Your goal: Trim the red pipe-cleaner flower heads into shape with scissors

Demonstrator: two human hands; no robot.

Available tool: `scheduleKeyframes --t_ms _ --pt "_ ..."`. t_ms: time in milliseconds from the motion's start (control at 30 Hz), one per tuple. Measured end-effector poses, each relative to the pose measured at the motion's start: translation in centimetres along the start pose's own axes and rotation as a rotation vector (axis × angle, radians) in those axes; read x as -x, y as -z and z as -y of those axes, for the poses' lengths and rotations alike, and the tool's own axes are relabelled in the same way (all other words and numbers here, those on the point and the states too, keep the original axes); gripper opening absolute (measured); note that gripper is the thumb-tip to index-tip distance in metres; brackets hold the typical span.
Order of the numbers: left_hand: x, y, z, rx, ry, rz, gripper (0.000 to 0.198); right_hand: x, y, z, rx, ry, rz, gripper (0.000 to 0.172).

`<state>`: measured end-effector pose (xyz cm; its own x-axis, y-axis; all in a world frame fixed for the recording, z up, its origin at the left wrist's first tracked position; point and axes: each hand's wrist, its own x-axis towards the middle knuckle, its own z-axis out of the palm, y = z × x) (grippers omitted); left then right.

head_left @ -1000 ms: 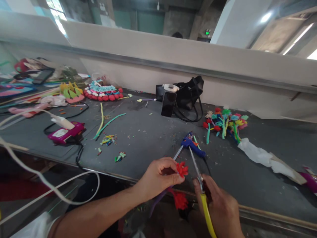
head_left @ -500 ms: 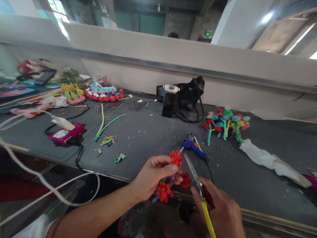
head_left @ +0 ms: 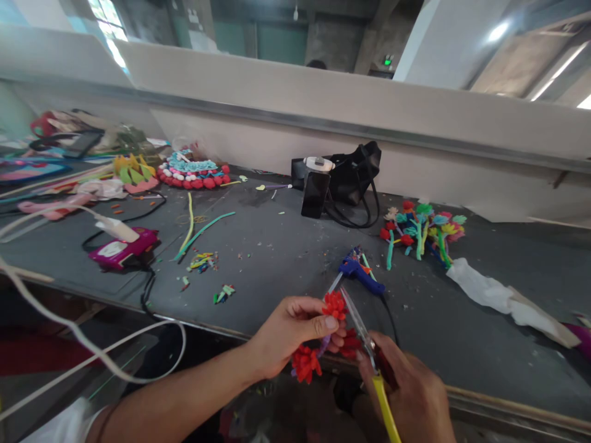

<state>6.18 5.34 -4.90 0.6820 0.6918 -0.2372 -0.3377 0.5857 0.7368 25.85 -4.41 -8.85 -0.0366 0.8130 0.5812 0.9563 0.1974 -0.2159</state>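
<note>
Between the thumb and fingers of my left hand (head_left: 302, 329) is a red pipe-cleaner flower (head_left: 334, 305). Two more red flowers hang below it, one at the lower left (head_left: 306, 363) and one partly behind my fingers (head_left: 349, 343); a purple stem (head_left: 324, 344) shows between them. My right hand (head_left: 410, 387) is closed around scissors (head_left: 367, 338) with a yellow handle, the other handle mostly covered by my palm. The blade tips lie right beside the upper flower; I cannot tell if they touch it. Just beyond, a blue glue gun (head_left: 360, 275) rests on the table.
Right of the glue gun lies a bunch of colourful pipe-cleaner flowers (head_left: 425, 227) with a white-wrapped handle (head_left: 484, 294). A phone (head_left: 316, 194) leans before a black bag (head_left: 357, 175). A magenta power strip (head_left: 124, 247), loose cables and pipe-cleaner scraps (head_left: 203, 262) occupy the left side.
My left hand has shifted slightly right and down with the red flowers, bringing the upper flower up against the scissor blades. My right hand has barely moved.
</note>
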Motion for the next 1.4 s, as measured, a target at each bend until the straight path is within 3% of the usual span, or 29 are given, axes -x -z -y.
scheduleKeyframes --t_ms 567,833,967,1133,1400 --pt "-0.1 -0.1 0.2 -0.090 0.088 -0.010 0.032 0.2 0.1 0.2 -0.021 -0.049 0.051 0.036" --pt "-0.2 -0.1 0.2 -0.115 0.083 0.006 0.032 1.6 -0.3 -0.2 -0.176 -0.113 0.128 0.028" --pt "-0.1 0.1 0.3 -0.112 0.083 0.026 0.033 1.1 0.1 0.2 -0.188 -0.101 0.093 0.031" --pt "0.0 0.2 0.1 -0.055 0.062 0.064 0.034 0.3 0.1 -0.1 -0.045 -0.140 -0.016 0.044" --pt "-0.2 0.4 -0.3 0.006 0.033 0.086 0.029 0.7 0.2 -0.9 -0.007 -0.107 0.021 0.040"
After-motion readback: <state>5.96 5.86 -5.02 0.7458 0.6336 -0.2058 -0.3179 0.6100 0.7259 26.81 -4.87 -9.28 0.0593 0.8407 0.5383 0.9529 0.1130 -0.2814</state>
